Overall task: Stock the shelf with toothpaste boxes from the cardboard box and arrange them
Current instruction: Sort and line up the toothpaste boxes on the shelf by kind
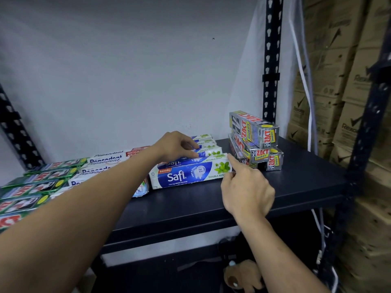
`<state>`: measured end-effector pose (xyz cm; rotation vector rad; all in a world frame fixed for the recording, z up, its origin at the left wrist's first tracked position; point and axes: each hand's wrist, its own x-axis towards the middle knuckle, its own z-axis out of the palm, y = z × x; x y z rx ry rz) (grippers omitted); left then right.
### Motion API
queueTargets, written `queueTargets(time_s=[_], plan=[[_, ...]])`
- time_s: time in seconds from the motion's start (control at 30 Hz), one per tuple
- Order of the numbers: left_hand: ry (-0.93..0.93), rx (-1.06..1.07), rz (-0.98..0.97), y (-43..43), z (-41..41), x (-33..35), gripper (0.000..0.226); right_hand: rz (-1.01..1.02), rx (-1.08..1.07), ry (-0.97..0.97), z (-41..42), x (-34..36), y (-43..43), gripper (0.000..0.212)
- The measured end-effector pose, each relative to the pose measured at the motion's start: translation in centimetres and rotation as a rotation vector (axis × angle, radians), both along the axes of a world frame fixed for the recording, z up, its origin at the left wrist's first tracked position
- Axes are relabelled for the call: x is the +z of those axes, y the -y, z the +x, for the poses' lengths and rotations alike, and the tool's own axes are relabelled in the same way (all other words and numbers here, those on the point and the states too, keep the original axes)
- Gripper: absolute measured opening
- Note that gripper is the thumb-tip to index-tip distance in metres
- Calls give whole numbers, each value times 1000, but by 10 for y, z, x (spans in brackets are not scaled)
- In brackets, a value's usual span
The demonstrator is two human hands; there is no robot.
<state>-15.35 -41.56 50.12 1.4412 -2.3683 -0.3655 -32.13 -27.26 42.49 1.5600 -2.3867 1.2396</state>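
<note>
Dark shelf (296, 182) against a pale wall (127, 81): Safi boxes (190, 176) lie rowed mid-shelf. The left hand (177, 145) rests bent fingers on top; the right hand (247, 187) pinches the front box's end with forefinger and thumb. Card is likely light, stiff, crushable, so grip the long sides.
</note>
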Motion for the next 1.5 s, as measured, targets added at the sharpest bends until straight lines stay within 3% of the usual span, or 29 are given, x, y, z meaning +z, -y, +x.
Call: queueTargets(time_s=[0.67,0.8,0.87,1.03,1.5], plan=[[-11,-22,-14,-2,-3,-1,33,23,-6,-11,-2,-4,7,48],[-114,28,-230,-22,0,4,23,33,-16,-3,-3,-4,8,49],[-75,16,-294,-39,10,1,21,38,-17,-2,-3,-5,9,50],[143,15,-249,-60,43,-7,27,57,-15,-14,-3,-3,6,50],[47,29,-221,-68,48,-10,27,33,-6,-9,-1,-2,3,46]])
